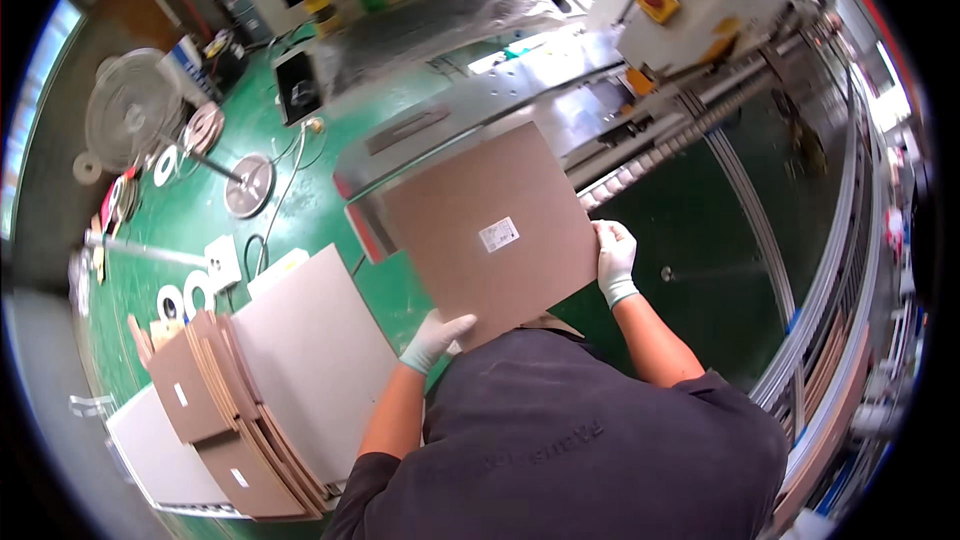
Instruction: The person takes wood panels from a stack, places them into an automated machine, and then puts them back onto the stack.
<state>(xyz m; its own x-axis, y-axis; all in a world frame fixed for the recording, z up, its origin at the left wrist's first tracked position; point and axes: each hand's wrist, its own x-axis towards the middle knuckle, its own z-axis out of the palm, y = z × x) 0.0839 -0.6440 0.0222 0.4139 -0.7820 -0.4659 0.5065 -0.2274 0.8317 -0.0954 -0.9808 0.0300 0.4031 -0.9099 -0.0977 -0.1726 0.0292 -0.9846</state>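
Note:
A flat, square brown panel point(480, 190) with a small white label point(499, 234) on its face is held up in front of me by its edges. My left hand point(436, 338), in a white glove, grips the near left corner, its thumb lying over the face. On the right edge, my right hand point(616, 256), also gloved, is closed with its fingers partly behind the panel. The panel's far part overlaps the metal bed of a machine point(440, 125); whether it touches the bed I cannot tell.
Stacks of similar brown panels point(222, 455) lie at lower left beside a large pale board point(310, 355). A standing fan point(135, 110) is on the green floor at far left. The machine's rail point(650, 160) runs toward the upper right, near a red stop button point(656, 0).

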